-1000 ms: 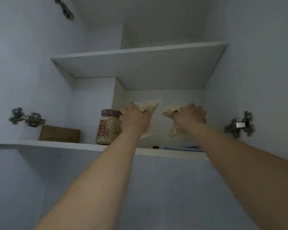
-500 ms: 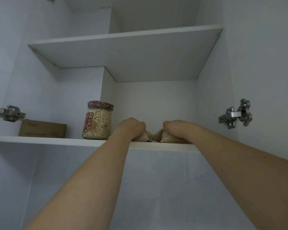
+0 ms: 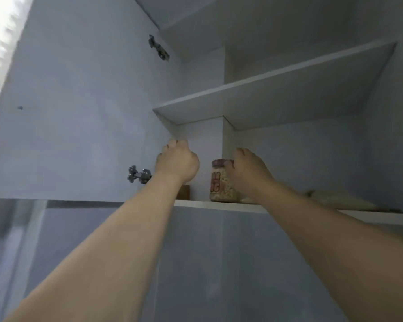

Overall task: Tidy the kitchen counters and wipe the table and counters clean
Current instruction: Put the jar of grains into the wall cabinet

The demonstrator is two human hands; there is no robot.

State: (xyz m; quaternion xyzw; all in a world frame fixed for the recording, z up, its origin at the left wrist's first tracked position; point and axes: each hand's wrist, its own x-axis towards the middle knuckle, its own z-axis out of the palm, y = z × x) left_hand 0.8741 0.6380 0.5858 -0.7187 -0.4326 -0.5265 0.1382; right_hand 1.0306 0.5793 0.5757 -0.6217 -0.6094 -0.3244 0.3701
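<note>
Since the earlier frame, both hands have been lifted off the bags (image 3: 335, 201), now left lying on the shelf (image 3: 219, 204) right of the jar (image 3: 222, 182). The right hand (image 3: 248, 173) is curled round the upright, cereal-filled, dark-lidded jar; the left hand (image 3: 176, 162), loosely curled and holding nothing, is raised left of it.
</note>
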